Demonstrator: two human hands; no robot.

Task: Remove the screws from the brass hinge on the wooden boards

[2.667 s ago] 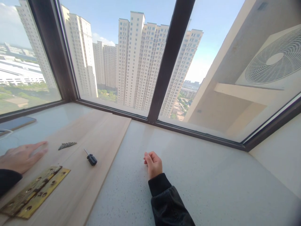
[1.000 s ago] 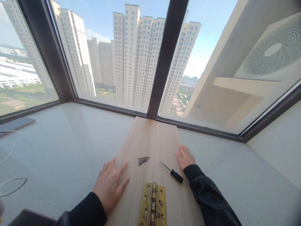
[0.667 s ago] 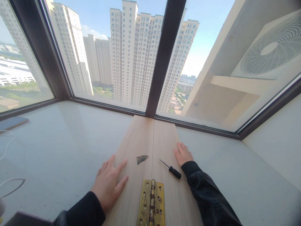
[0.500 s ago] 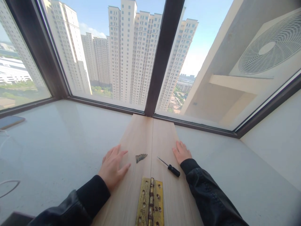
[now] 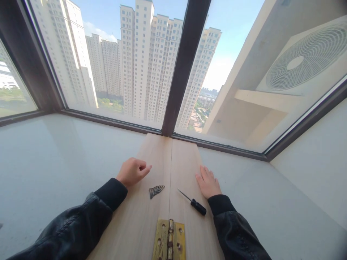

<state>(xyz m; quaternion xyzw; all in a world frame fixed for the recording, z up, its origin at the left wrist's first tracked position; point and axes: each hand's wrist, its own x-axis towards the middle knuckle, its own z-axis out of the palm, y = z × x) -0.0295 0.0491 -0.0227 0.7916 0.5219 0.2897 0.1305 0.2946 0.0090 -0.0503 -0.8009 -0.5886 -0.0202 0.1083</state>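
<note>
Two pale wooden boards (image 5: 159,148) lie side by side on the white sill, their seam running away from me to the window. At the left edge of the left board, my left hand (image 5: 132,171) is curled into a loose fist with the thumb pointing right; nothing shows in it. My right hand (image 5: 208,182) lies flat on the right board's outer edge, fingers stretched out. A row of several screws (image 5: 156,191) rests on the left board. On the right board lies a screwdriver (image 5: 197,207) with a black handle. A worn brass hinge (image 5: 170,240) straddles the seam close to me, cut off by the frame's bottom.
The white sill (image 5: 54,173) stretches out on both sides of the boards. Dark window frames (image 5: 187,68) and glass close off the far side, touching the boards' far ends. A white wall (image 5: 320,162) stands at the right.
My left hand has gone from spread fingers to a loose fist and moved slightly away from me. The right hand stays on its board. The camera view has tilted up and turned slightly right.
</note>
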